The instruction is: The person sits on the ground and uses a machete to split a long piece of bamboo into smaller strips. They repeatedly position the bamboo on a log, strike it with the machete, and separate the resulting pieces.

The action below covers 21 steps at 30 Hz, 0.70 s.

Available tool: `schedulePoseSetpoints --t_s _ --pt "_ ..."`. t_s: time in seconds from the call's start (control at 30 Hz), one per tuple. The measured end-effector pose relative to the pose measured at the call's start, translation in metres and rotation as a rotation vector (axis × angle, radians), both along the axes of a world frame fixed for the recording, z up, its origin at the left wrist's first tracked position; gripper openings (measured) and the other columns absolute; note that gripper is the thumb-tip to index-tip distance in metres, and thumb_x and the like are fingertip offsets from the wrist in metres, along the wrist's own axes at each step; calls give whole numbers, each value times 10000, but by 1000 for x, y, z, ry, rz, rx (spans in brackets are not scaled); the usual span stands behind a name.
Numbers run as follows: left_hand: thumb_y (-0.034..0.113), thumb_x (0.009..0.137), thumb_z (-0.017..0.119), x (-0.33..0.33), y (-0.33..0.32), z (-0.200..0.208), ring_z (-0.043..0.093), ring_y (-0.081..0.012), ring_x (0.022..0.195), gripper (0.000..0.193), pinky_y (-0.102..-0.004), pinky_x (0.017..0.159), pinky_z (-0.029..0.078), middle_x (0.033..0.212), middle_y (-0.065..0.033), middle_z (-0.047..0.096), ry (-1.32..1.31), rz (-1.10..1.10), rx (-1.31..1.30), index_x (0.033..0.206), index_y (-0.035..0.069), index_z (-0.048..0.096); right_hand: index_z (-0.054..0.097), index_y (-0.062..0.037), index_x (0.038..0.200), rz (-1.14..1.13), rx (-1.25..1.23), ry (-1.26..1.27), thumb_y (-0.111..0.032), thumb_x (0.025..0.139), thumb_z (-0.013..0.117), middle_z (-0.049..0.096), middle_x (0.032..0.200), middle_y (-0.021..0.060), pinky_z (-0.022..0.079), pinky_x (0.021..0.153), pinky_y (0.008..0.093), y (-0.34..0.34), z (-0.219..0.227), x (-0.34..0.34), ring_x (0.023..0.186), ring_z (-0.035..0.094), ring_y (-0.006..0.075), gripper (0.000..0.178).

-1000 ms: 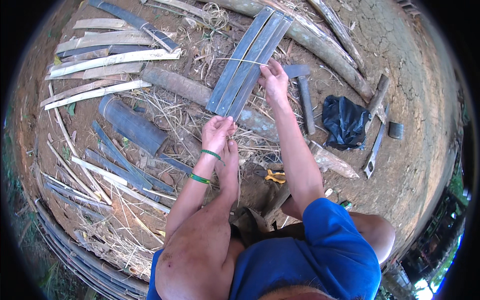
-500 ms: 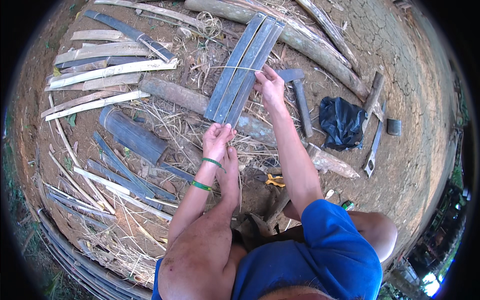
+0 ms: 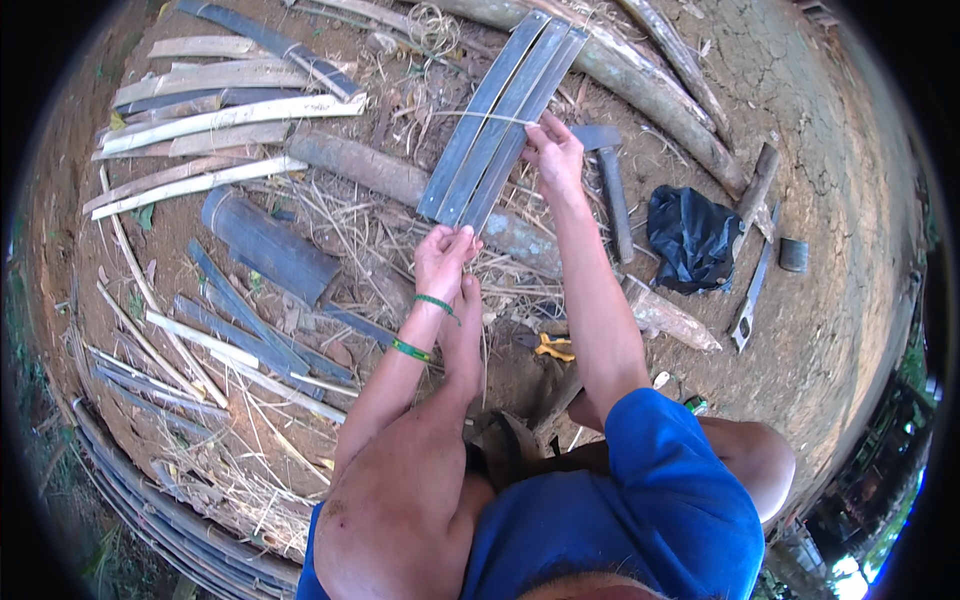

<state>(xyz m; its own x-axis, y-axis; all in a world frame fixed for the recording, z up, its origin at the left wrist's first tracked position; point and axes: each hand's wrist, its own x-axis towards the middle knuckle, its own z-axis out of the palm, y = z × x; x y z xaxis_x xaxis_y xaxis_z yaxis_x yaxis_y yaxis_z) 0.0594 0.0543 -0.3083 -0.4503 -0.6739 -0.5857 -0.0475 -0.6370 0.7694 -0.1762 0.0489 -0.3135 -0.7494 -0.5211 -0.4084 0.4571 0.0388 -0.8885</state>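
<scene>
head view: left hand (image 3: 440,258) at the near end of the slat panel (image 3: 488,150), thumb and fingertips pressed together on it, pinching; the undersides of the fingers are hidden. right hand (image 3: 555,155) farther off, at the panel's right edge, thumb and forefinger nearly closed, pinching the right end of a thin pale strip (image 3: 475,116) that runs crosswise over the slats; remaining fingers curled, their contact unclear. around: a log (image 3: 360,165) passes beneath the panel's near part, running from far left to near right; the right forearm crosses above its right stretch and hides some of it. a thicker far log (image 3: 650,105) lies beyond, the panel's far end overlapping it in view. hammer (image 3: 615,195) just right of the right hand, handle toward the near side; then a crumpled black bag (image 3: 692,240) and a handsaw (image 3: 752,295) farther right. pliers (image 3: 552,345) with yellow handles nearer, between the forearms. bare foot (image 3: 462,320) close beside the left wrist, crowding the near side. to the left, split pale lengths (image 3: 235,108) in a loose row and a wide dark bamboo piece (image 3: 270,245), well apart from the hands. panel: three dark slats side by side, narrow gaps between, long axis slanting from near left to far right, far end pointing away from the person; it sits ahead of the person, near the middle of the work area.
</scene>
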Motion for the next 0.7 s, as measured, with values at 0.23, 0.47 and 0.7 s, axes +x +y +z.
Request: schedulePoseSetpoints --t_s 0.23,0.47,0.7 --pt "87 931 741 4 0 -1 723 -172 898 193 -267 820 590 964 -111 711 9 -29 -28 1044 -16 623 482 91 1423 -8 -23 -31 -5 961 631 692 1171 168 619 803 345 1 -3 0 981 711 226 495" --pt "109 936 739 -4 1 4 718 -149 846 181 -251 767 581 923 -111 714 -23 21 8 995 -21 626 483 100 1416 54 -18 -19 -60 955 682 694 1126 178 635 782 374 6 -4 -4 954 716 245 527" --pt "69 934 724 -6 4 -3 714 -161 810 138 -253 741 594 889 -115 706 28 70 26 955 -4 608 624 52 1294 169 275 237 -185 983 689 723 1048 116 570 785 262 71 49 -36 880 689 142 396"
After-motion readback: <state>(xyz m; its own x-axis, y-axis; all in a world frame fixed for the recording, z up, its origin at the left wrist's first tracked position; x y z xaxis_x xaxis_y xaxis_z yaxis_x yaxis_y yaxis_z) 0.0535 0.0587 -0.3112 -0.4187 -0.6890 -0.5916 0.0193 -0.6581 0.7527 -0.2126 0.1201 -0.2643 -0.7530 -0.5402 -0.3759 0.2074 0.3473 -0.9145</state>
